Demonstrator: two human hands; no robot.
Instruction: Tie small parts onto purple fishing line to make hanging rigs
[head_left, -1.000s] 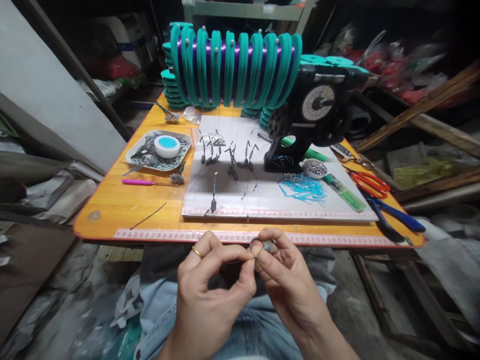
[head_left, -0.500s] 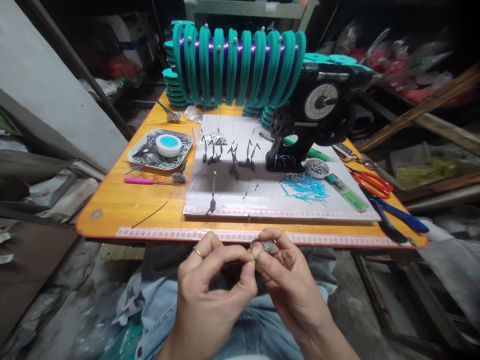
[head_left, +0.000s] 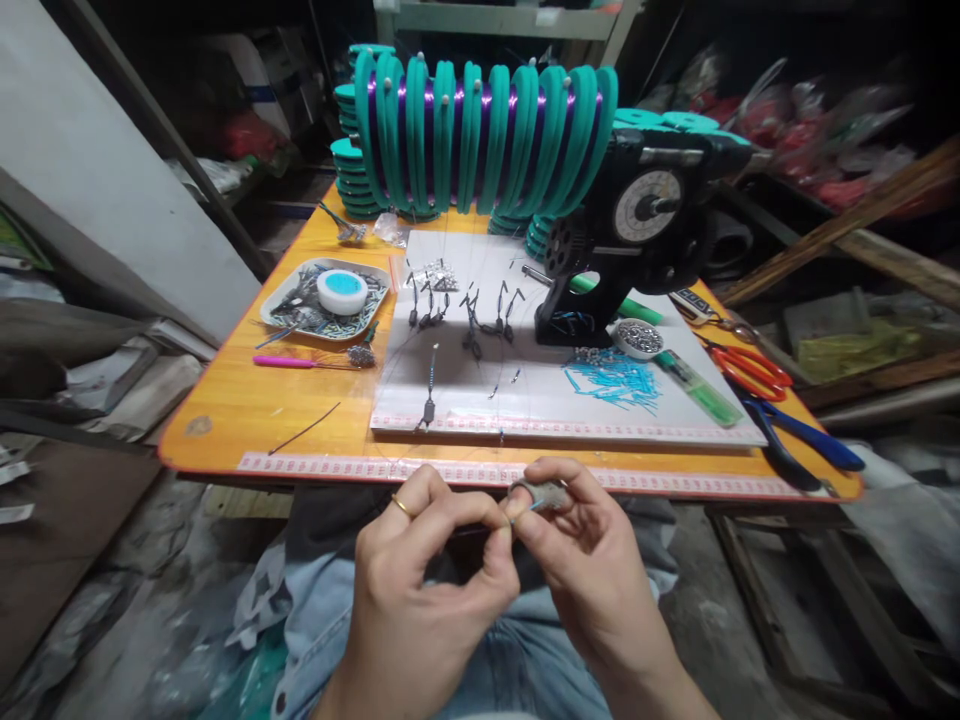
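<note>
My left hand [head_left: 427,590] and my right hand [head_left: 581,570] meet over my lap, just in front of the orange table's front edge [head_left: 247,465]. Both are closed in a pinch, fingertips touching around a tiny blue tube [head_left: 529,506] on a thin line. The left hand wears a gold ring. On the white board [head_left: 540,400] lie a pile of blue tubes [head_left: 615,380] and several dark rigged weights [head_left: 465,315].
Teal foam spools with purple line [head_left: 480,135] stand at the back beside a black winding machine [head_left: 637,230]. A tray of small parts [head_left: 326,300] sits left. A pink tool [head_left: 285,362], green lighter [head_left: 697,390], red scissors [head_left: 750,370] and blue pliers [head_left: 802,440] lie around the board.
My hands stay pinched together on the small piece; the view has shifted slightly, nothing on the table moved.
</note>
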